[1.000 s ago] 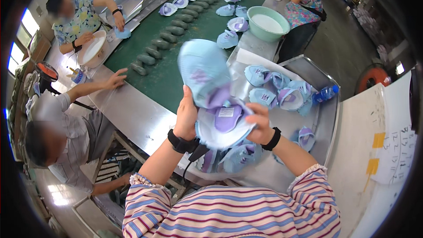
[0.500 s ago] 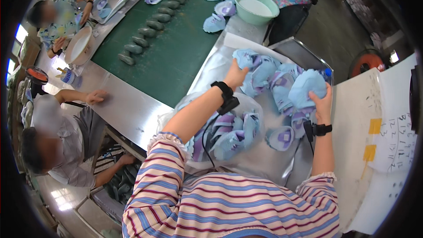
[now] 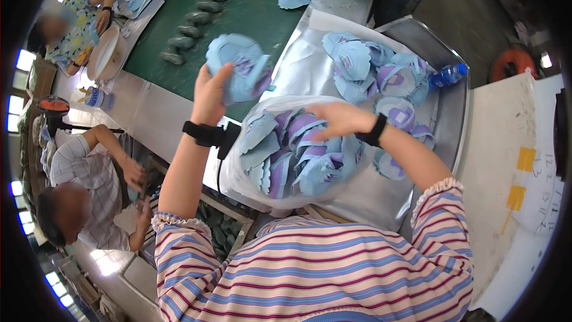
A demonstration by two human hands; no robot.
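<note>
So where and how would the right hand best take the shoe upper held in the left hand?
Probably by the purple-edged end of the shoe upper, pinched from the right. The left hand already covers its lower left edge, while that purple end juts out toward the right hand, free to grip.

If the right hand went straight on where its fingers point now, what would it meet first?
The right hand would probably meet the blue-and-purple shoe uppers in the translucent plastic bag; depth is unclear, so they may be touching.
</note>
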